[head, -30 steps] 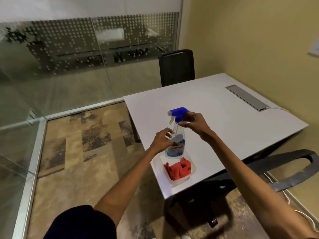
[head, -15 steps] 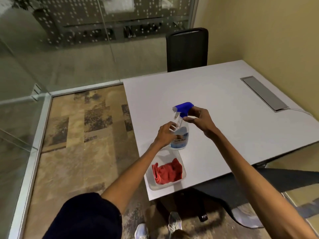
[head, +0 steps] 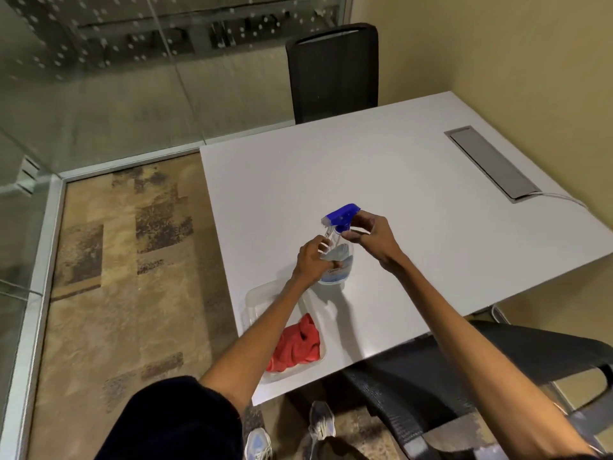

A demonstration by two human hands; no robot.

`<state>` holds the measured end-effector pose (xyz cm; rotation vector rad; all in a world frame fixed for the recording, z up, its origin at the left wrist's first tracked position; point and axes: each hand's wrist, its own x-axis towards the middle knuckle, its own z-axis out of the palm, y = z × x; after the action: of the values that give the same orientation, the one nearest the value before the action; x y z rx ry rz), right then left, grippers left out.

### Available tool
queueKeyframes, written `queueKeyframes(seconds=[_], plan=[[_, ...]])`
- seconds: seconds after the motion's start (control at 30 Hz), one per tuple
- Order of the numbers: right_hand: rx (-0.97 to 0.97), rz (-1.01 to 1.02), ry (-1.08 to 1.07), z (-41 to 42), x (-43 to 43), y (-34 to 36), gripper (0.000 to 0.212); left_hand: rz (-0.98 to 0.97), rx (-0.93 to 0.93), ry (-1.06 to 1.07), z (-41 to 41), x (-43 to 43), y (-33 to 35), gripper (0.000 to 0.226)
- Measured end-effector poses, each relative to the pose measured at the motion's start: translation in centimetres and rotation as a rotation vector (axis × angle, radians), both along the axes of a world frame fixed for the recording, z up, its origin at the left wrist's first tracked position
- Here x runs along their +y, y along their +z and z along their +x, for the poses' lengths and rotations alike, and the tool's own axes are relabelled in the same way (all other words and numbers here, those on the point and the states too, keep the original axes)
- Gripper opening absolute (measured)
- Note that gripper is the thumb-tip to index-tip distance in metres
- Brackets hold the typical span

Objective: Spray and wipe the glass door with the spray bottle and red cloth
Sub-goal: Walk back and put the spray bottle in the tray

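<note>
Head view: my left hand [head: 313, 260] is wrapped around the belly of the bottle [head: 336, 260], fingers curled and pressed on the clear plastic. My right hand [head: 370, 237] pinches the neck just under the blue sprayer [head: 341, 215], thumb and forefinger closed on it, the other fingers loosely spread. The bottle stands on the table [head: 381, 180], or barely off it; I cannot tell which. Its nozzle points toward ten o'clock, at the glass [head: 116, 94].

The cloth [head: 297, 345] lies bunched in a clear tray [head: 257, 295] at six o'clock from the bottle, partly hidden under my left forearm. The tray sits near the table's near corner.

What could go wrong, as I judge it: if I am twisting the sprayer and the collar comes loose, liquid could slop onto the table when I tip or lift the bottle. A squeeze from my left hand on the thin wall would push it out faster. My forearm hangs over the tray; dragging it back could nudge the tray off the corner, cloth and all. A stray finger on the trigger would wet the floor, not the glass, which stands well apart.
</note>
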<state>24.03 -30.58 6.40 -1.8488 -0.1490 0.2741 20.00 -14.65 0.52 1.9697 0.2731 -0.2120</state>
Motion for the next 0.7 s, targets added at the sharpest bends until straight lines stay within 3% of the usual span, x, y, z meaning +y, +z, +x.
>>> queueKeyframes(seconds=[0.23, 0.7], plan=[[0.047, 0.015, -0.036, 0.7, -1.6, -2.9, 0.045, 0.003, 0.004, 0.036, 0.7, -2.0, -1.7, 0.048], [0.072, 0.096, -0.043, 0.1, -2.2, -4.7, 0.047, -0.002, 0.061, 0.018, 1.0, -2.6, -2.3, 0.070]])
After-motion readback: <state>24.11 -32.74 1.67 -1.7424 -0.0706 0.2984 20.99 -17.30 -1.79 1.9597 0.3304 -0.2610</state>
